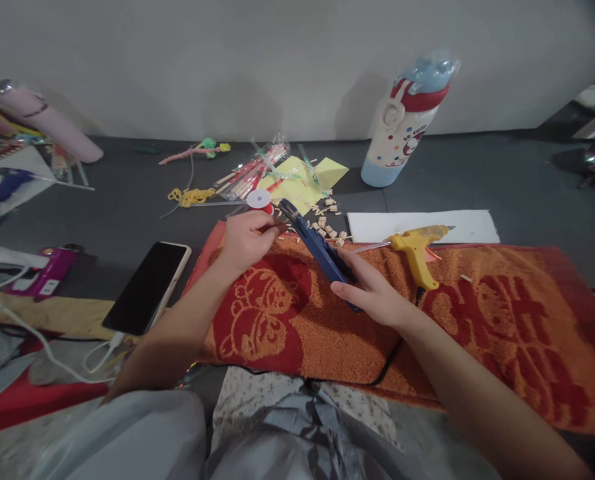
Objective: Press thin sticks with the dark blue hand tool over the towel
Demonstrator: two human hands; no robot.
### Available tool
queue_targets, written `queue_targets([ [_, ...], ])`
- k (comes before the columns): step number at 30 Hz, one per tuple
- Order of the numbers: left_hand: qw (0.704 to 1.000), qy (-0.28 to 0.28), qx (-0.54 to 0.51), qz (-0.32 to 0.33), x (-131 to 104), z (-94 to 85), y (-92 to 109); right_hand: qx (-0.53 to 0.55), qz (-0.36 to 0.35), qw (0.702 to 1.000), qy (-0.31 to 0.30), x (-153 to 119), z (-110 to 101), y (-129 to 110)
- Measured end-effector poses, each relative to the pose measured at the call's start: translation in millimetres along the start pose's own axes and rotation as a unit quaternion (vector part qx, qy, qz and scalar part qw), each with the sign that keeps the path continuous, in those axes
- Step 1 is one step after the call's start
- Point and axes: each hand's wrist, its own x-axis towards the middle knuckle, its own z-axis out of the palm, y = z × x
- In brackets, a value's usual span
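Observation:
My right hand [370, 290] is wrapped round a dark blue hand cutter [317, 247], which slants up and left with its dark metal head toward my left hand. My left hand [251, 241] is closed in a pinch just left of that head. Whatever sits between those fingertips is too small to make out. Right behind the left hand stands a white spool [259, 199] with red on it. Small cut pieces of wood [327, 227] lie scattered beyond the cutter. Beneath both hands spreads an orange and red towel [337, 333].
On the towel's right lies a yellow glue gun [417, 250], beside a white strip [422, 225]. A bottle [402, 130] stands at the back. Yellow paper [302, 183], bagged sticks [252, 170] and yellow cord [191, 196] lie behind. A phone [147, 288] on a cable is at left.

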Motion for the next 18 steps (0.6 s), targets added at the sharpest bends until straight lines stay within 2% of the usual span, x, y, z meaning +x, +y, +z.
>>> queue_targets([
  [3,1.000,-0.001,-0.027,-0.014,0.4,-0.7,1.0,-0.012,0.005,1.000,-0.005,0.0,-1.1,-0.5],
  [7,0.987,-0.063,-0.126,-0.076,3.4,0.8,-8.1,-0.020,0.002,1.000,-0.005,0.2,-2.8,-2.4],
  [12,0.933,-0.151,-0.309,-0.109,9.0,4.5,-25.5,-0.026,-0.015,0.999,-0.016,-1.1,-5.0,-2.2],
  [18,0.891,-0.153,-0.405,-0.132,8.3,4.5,-23.0,-0.037,-0.028,0.998,-0.034,-1.9,-6.9,2.2],
])
